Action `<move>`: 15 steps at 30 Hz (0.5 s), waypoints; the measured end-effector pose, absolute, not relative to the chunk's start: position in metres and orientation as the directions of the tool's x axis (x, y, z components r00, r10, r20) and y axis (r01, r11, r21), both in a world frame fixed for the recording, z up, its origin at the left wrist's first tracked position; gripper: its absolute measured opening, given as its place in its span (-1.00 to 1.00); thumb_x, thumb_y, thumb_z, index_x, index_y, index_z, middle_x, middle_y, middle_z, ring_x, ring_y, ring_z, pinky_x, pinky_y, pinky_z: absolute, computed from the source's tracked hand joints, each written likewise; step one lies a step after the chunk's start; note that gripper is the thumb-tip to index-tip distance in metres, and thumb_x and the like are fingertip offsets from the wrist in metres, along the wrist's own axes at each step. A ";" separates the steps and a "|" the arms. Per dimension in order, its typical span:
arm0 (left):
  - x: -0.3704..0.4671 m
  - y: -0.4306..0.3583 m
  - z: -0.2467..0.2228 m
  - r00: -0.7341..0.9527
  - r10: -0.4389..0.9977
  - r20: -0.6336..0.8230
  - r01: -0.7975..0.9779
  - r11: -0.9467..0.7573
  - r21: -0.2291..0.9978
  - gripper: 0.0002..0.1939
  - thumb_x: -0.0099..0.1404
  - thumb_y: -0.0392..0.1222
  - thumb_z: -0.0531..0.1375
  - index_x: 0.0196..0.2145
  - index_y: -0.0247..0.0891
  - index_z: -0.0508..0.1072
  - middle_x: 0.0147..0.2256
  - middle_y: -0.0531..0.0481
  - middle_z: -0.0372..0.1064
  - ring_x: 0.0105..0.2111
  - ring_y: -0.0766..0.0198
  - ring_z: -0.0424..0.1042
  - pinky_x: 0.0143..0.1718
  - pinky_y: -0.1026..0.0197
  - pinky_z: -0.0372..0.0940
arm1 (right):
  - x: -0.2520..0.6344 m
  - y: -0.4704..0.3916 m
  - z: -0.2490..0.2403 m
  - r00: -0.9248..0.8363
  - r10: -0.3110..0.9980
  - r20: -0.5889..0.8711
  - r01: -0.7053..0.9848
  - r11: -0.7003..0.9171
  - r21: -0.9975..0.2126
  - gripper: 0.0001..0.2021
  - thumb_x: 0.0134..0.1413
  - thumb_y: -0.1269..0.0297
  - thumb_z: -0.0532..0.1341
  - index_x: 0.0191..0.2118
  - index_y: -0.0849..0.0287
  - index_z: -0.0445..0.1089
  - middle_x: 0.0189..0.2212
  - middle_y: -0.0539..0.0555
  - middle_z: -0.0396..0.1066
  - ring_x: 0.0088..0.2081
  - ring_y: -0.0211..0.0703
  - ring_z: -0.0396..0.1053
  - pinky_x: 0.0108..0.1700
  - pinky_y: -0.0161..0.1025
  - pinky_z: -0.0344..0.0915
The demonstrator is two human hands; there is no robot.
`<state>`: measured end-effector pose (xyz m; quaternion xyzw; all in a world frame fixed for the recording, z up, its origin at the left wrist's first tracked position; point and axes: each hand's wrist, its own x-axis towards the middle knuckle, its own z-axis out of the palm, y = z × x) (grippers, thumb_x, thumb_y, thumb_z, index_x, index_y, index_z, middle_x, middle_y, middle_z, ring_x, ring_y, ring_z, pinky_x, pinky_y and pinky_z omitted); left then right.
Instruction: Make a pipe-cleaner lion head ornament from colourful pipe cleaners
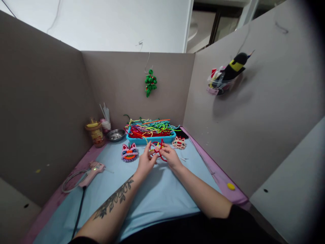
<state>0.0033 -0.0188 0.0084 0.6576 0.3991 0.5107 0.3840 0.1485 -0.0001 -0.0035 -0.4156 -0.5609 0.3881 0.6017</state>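
1. The left hand [146, 158] and right hand [170, 156] both pinch a red piece [157, 149] over the blue surface [177, 196], just in front of the tray [152, 140].
2. It looks only partly made: the middle is pink, but the red loops seem open.
3. A purple face [129, 153] and a white-and-red face [179, 143] look all done.
4. Many fuzzy sticks [162, 128] fill the tray.

Tray [149, 139] behind fingers [147, 149]; glue gun [92, 173] at left

Held stems [156, 148]: matt, fuzzy-looking. Tray [137, 140] at their twelve o'clock: smooth plastic. Bowl [116, 138] at ten o'clock: glossy metal.
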 end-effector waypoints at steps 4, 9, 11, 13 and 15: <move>0.008 -0.019 0.007 0.132 0.940 0.315 -0.001 -0.317 0.948 -0.27 0.15 -0.18 0.16 0.23 -0.25 -0.05 -0.27 -0.09 0.46 -0.64 0.44 0.33 -0.58 0.33 0.33 | 0.148 0.002 -0.011 0.061 0.940 0.337 0.028 0.336 -0.941 -0.69 -0.18 -0.02 0.27 -0.49 0.15 0.48 0.00 0.14 0.21 0.11 0.03 0.12 0.08 -0.14 0.06; 0.008 -0.016 0.008 0.134 0.948 0.288 -0.096 -0.276 0.956 -0.38 0.11 -0.22 0.17 0.13 -0.36 0.15 -0.35 -0.06 0.43 -0.64 0.45 0.31 -0.59 0.32 0.33 | 0.149 0.005 -0.013 0.059 0.937 0.345 0.058 0.342 -0.938 -0.71 -0.14 0.01 0.26 -0.52 0.16 0.45 -0.03 0.14 0.23 0.12 0.03 0.10 0.07 -0.14 0.05; 0.007 -0.014 0.007 0.134 0.945 0.299 -0.092 -0.288 0.953 -0.41 0.11 -0.23 0.16 0.11 -0.36 0.18 -0.37 -0.03 0.42 -0.65 0.46 0.29 -0.59 0.32 0.33 | 0.149 0.004 -0.012 0.078 0.931 0.357 0.052 0.353 -0.934 -0.73 -0.14 0.03 0.25 -0.53 0.15 0.44 -0.08 0.13 0.26 0.10 0.01 0.12 0.08 -0.13 0.04; 0.006 -0.012 0.006 0.140 0.940 0.312 -0.069 -0.305 0.950 -0.41 0.12 -0.23 0.16 0.12 -0.34 0.18 -0.40 0.00 0.40 -0.65 0.45 0.28 -0.60 0.32 0.32 | 0.149 0.004 -0.010 0.113 0.924 0.365 0.042 0.362 -0.931 -0.75 -0.13 0.04 0.25 -0.52 0.13 0.43 -0.12 0.11 0.29 0.06 -0.02 0.16 0.09 -0.12 0.02; 0.004 -0.010 0.003 0.151 0.934 0.323 -0.037 -0.321 0.946 -0.40 0.12 -0.23 0.16 0.13 -0.32 0.16 -0.43 0.02 0.38 -0.64 0.44 0.29 -0.60 0.32 0.32 | 0.148 0.003 -0.008 0.138 0.920 0.366 0.038 0.364 -0.931 -0.76 -0.12 0.04 0.24 -0.49 0.12 0.42 -0.15 0.10 0.31 0.01 -0.04 0.20 0.10 -0.10 0.01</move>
